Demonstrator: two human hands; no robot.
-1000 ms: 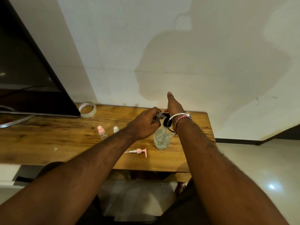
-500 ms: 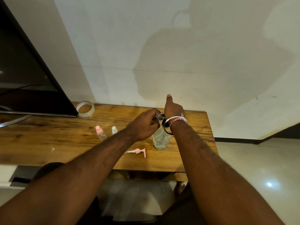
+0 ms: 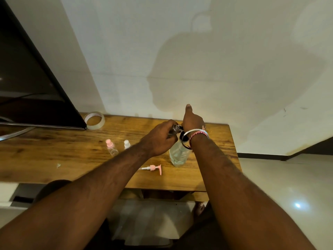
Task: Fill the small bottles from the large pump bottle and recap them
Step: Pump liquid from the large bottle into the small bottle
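Leftmost, a dark television screen (image 3: pixel 27 83) leans over the wooden table (image 3: pixel 54 159), its curved metal stand (image 3: pixel 16 134) resting on the tabletop. Just past the screen's lower corner lies a roll of clear tape (image 3: pixel 94 120), flat on the wood near the wall. Nearer you, two small bottles stand apart from the hands: a clear small bottle with a pink cap (image 3: pixel 111 147), tilted as the wide lens shows it, and to its right a small bottle with a white cap (image 3: pixel 127 144), partly hidden behind your left forearm. Closer to the table's front edge, the pink pump head (image 3: pixel 153 168) lies on its side with its white tube pointing left, well clear of the large bottle.

Your left hand (image 3: pixel 158 139) is curled around a small clear bottle (image 3: pixel 175 128), whose open neck points right toward the mouth of the large bottle. That large clear bottle (image 3: pixel 178 154) stands on the table, pump removed, with clear liquid inside. Your right hand (image 3: pixel 191 120) sits over and behind its top, thumb stretched upward; its fingers are hidden behind the hand, so you cannot tell how they close. A white bangle (image 3: pixel 195 131) and a red-and-white thread band (image 3: pixel 198 135) circle that wrist.
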